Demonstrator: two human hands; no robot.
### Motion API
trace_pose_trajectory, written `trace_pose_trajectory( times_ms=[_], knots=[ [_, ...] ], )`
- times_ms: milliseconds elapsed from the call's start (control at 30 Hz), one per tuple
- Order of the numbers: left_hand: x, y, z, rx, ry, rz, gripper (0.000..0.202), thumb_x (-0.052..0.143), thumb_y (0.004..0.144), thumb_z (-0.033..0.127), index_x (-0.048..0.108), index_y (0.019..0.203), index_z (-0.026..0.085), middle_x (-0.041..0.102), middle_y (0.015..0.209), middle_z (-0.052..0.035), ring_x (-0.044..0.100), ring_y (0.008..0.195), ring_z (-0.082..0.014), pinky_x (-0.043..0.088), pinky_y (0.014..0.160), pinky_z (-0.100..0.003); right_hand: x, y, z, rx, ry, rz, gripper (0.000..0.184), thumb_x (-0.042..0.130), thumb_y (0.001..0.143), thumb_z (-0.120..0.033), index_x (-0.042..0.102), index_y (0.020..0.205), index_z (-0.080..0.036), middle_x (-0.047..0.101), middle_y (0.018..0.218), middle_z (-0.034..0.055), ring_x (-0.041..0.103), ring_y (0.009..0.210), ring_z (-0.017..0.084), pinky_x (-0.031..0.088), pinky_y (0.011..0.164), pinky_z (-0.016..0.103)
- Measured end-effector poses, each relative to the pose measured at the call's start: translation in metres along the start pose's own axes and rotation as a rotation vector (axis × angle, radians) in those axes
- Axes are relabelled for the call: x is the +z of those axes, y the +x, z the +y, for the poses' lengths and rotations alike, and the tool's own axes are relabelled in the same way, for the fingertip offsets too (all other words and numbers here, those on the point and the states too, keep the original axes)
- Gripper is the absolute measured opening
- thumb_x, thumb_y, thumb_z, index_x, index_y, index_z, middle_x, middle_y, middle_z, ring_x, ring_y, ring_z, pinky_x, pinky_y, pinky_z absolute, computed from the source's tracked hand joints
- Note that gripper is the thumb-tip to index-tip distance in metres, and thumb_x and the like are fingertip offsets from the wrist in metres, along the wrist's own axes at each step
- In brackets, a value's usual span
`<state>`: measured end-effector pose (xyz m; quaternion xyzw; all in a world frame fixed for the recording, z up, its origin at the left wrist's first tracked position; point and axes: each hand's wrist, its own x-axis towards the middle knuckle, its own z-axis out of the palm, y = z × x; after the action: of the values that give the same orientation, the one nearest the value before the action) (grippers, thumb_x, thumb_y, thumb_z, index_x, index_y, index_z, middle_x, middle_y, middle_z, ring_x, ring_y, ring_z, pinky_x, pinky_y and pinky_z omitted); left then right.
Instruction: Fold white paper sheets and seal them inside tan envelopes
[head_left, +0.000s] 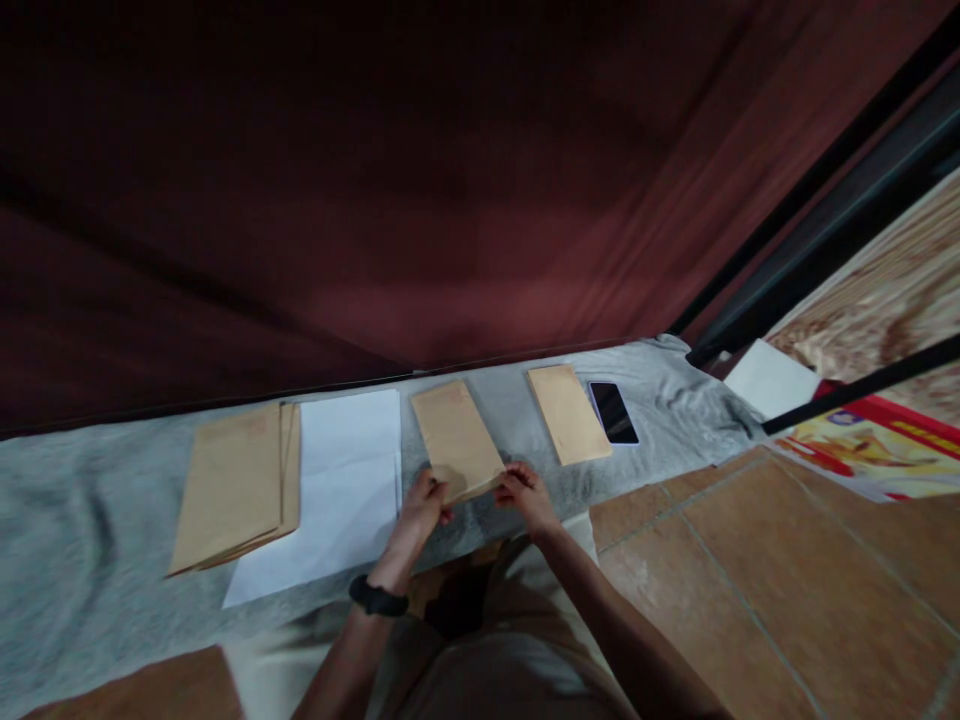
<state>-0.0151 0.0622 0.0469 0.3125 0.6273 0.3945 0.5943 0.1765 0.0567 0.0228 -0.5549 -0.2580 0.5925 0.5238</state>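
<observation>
Here both hands (480, 495) pinch a plain tan envelope (456, 440).

Left of left hand (424, 503): white paper (337, 480), stacked brown envelopes (232, 485). Beyond right hand (527, 492): lone brown envelope (568, 413), smartphone (613, 411).

Tan envelope (456, 436), white paper (341, 480), grey cloth (82, 560), maroon curtain (375, 200).

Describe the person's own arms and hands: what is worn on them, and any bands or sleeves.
The left hand and the right hand are bare, without gloves; no rings can be made out. A black band, like a watch strap, circles the left wrist. The right wrist carries nothing. Both forearms are uncovered, with no sleeve in view.
</observation>
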Motion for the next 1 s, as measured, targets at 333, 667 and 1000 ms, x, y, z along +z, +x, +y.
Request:
trace_pose_trajectory(
  times_ms=[333,667,1000],
  knots=[
    [-0.011,-0.008,0.003,0.033,0.181,0.099,0.020,0.069,0.075,0.020,0.054,0.087,0.025,0.054,0.053,0.0085,0.050,0.037,-0.0138,0.033,0.043,-0.023,-0.015,0.003,-0.008,-0.825,-0.867,-0.347,0.033,0.051,0.098,-0.022,0.067,0.127,-0.023,0.067,0.132,0.0096,0.060,0.125,0.024,0.046,0.110,0.045],
    [0.013,0.026,0.029,0.803,0.749,0.174,0.033,0.049,0.095,0.029,0.063,0.125,0.023,0.061,0.138,-0.0135,0.054,0.133,-0.0302,0.040,0.115,-0.044,-0.012,0.003,0.004,-0.927,-1.056,-0.359,0.031,0.052,0.099,-0.019,0.068,0.124,-0.026,0.069,0.130,0.0077,0.063,0.119,0.024,0.046,0.107,0.045],
    [0.035,0.140,0.058,0.842,1.118,0.123,0.054,0.037,0.099,0.032,0.048,0.149,0.014,0.047,0.157,-0.0157,0.034,0.151,-0.0308,0.021,0.125,-0.052,-0.011,0.000,0.002,-0.957,-1.055,-0.365,0.034,0.054,0.097,-0.018,0.064,0.129,-0.025,0.068,0.129,0.0094,0.062,0.120,0.026,0.047,0.106,0.045]
  ],
)
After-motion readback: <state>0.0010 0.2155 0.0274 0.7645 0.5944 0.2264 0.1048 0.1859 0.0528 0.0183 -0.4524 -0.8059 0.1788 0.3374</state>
